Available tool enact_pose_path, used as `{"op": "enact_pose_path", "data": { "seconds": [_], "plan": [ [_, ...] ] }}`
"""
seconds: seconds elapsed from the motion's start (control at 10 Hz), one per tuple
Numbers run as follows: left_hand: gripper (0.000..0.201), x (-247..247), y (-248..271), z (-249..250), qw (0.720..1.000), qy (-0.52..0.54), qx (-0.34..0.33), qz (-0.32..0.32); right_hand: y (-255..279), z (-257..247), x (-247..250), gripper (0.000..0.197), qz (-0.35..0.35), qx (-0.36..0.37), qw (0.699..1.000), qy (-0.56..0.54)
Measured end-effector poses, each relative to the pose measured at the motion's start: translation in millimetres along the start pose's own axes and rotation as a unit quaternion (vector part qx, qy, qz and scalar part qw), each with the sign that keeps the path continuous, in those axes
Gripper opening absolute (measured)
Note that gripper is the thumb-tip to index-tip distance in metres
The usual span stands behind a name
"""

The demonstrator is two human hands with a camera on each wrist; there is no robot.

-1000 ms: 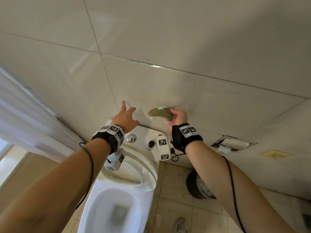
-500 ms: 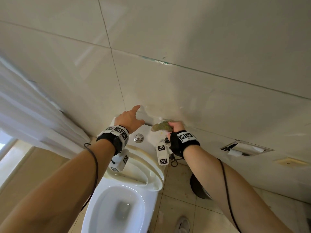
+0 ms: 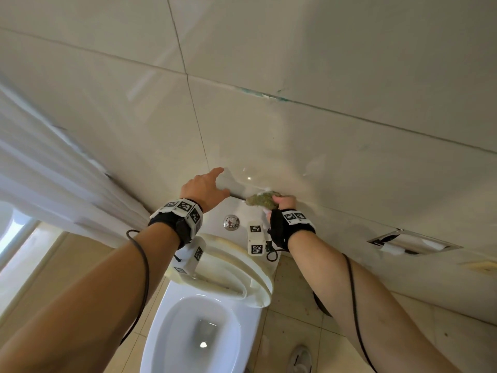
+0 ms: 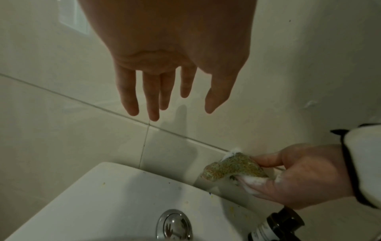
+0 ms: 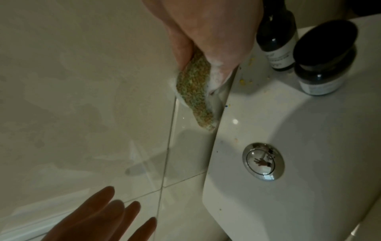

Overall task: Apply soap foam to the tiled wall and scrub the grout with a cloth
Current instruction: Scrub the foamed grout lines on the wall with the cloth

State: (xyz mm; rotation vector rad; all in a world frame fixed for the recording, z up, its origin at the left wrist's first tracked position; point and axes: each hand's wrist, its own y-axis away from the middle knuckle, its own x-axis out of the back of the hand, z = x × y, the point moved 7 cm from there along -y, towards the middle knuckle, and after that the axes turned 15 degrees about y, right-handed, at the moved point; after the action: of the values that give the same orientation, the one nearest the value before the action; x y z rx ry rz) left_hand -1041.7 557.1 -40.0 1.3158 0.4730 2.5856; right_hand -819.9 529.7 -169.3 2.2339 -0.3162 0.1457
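Cloth (image 4: 233,166) bunched in right hand (image 4: 305,177), pinched by thumb and fingers, foam on both. Pressed onto grout line (image 5: 172,124) just above cistern's (image 5: 288,163) back edge, probably to work soap into the joint. Left hand (image 4: 171,53) spread, holding nothing, near wall (image 3: 269,130), likely for balance.

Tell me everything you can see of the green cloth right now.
The speckled olive-green scrubbing cloth looks coarse and nubbly, bunched into a long wad with white soap foam along its edges. The right hand pinches it between thumb and fingers, holding it at the beige tiled wall, by the grout line just above the white toilet tank.
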Motion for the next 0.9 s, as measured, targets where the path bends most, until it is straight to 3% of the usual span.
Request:
{"op": "enact_pose_path", "data": {
  "seconds": [0.5, 0.7, 0.9],
  "plan": [
    [0.061, 4.2, 15.2, 23.8, 1.0, -0.016, -0.024, 0.009, 48.4, -18.7, 27.7, 0.049, -0.012, -0.006, 0.98, -0.197],
    [0.061, 6.5, 28.4, 48.0, 0.999, -0.017, -0.044, 0.01, 72.7, -35.3, 57.0, 0.029, 0.058, 0.034, 0.985, -0.161],
    [0.06, 17.7, 41.4, 77.4, 0.997, -0.025, -0.074, 0.027, 104.5, -55.2, 83.1, 0.045, 0.02, 0.067, 0.981, -0.179]
  ]
}}
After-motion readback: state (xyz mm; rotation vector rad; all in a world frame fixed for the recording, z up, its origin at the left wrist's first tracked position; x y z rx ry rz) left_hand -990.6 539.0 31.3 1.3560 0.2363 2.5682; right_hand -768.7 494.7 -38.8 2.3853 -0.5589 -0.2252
